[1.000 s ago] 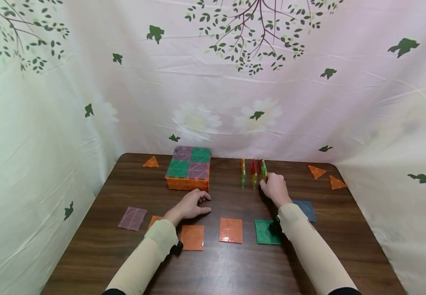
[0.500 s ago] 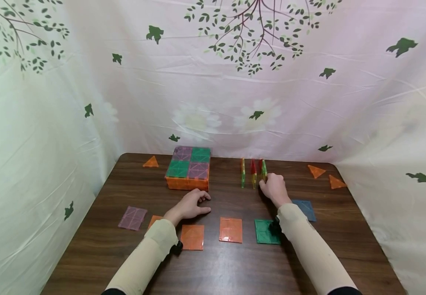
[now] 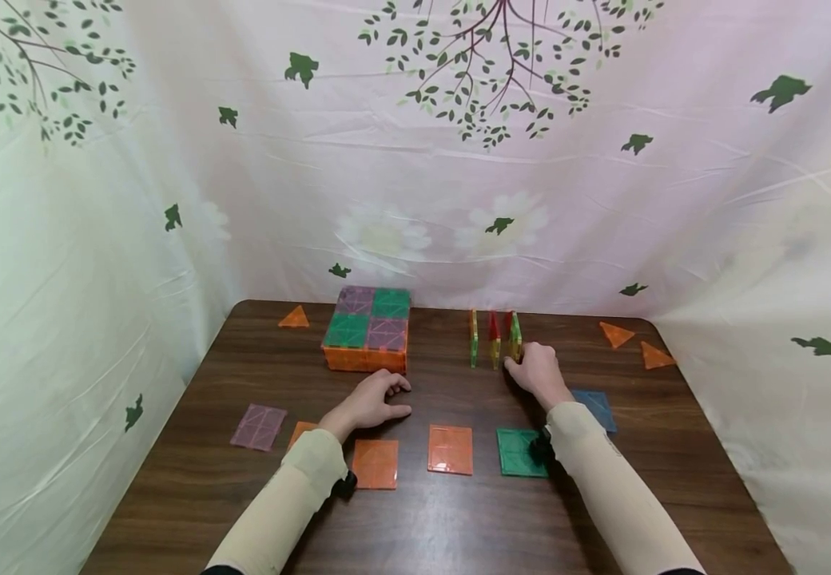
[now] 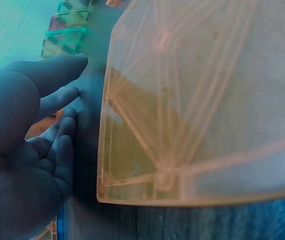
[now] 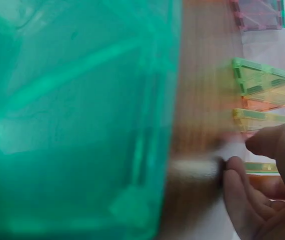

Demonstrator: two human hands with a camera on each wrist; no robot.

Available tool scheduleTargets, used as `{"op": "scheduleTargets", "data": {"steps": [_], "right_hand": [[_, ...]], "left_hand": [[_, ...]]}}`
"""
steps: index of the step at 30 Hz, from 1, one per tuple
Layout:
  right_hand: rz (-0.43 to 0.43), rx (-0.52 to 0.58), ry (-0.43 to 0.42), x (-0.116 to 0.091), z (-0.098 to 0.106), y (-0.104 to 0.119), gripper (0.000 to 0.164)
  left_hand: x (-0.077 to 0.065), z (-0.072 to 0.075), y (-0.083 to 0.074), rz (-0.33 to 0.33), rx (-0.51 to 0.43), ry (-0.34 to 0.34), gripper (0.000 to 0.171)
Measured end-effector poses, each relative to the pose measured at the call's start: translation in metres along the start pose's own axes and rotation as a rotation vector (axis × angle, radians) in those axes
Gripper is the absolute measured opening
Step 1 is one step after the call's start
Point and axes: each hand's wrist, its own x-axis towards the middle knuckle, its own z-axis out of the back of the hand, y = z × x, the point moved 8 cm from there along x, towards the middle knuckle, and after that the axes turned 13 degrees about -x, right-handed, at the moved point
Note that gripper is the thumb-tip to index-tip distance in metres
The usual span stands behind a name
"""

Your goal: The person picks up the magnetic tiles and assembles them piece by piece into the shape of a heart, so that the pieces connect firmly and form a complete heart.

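Three upright pairs of translucent magnetic tiles stand in a row at the back: a left pair [image 3: 474, 339], a middle pair [image 3: 495, 343] and a right pair [image 3: 515, 335]. My right hand [image 3: 536, 371] is just in front of the right pair. In the right wrist view, thumb and fingers [image 5: 237, 185] are slightly apart, with a yellow tile edge [image 5: 262, 167] visible beyond the gap. My left hand [image 3: 368, 402] rests on the table with loosely bent fingers, holding nothing, before a box built of tiles [image 3: 367, 359] with an orange side and a purple and green top.
Flat square tiles lie nearer: purple [image 3: 259, 426], partly covered orange [image 3: 305, 431], two more orange [image 3: 375, 465], green [image 3: 519, 453] under the right wrist, and blue [image 3: 598, 409]. Orange triangles lie at back left [image 3: 296, 317] and far right [image 3: 617, 335]. A patterned cloth [image 3: 430, 200] surrounds the table.
My right hand has drawn back slightly toward me from the right tile pair, which still stands. The left hand has not moved.
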Motion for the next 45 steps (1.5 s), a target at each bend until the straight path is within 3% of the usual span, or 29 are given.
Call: {"op": "scheduleTargets", "data": {"steps": [8, 14, 20, 26, 30, 34, 40, 45], "right_hand": [[0.071, -0.010, 0.212, -0.011, 0.004, 0.000, 0.036], [0.108, -0.030, 0.276, -0.024, 0.017, -0.021, 0.044], [0.089, -0.024, 0.240, -0.033, 0.035, -0.057, 0.045], [0.032, -0.027, 0.106, -0.031, 0.057, -0.104, 0.044], [-0.025, -0.041, -0.052, -0.027, 0.073, -0.142, 0.041], [-0.072, -0.049, -0.172, -0.025, 0.083, -0.181, 0.042], [-0.126, -0.092, -0.093, -0.025, 0.077, -0.227, 0.057], [-0.058, -0.180, 0.007, -0.025, 0.066, -0.234, 0.056]], "left_hand": [[-0.002, 0.001, 0.000, -0.018, -0.012, 0.004, 0.031], [-0.008, 0.009, 0.003, -0.029, -0.091, 0.013, 0.030], [-0.028, 0.025, 0.000, -0.057, -0.182, 0.016, 0.026], [-0.055, 0.042, -0.003, -0.126, -0.209, 0.008, 0.024], [-0.072, 0.059, -0.002, -0.177, -0.232, -0.052, 0.018], [-0.087, 0.080, 0.001, -0.171, -0.248, -0.149, 0.016], [-0.101, 0.099, 0.010, -0.128, -0.243, -0.246, 0.019], [-0.109, 0.113, 0.022, -0.095, -0.275, -0.327, 0.017]]}}
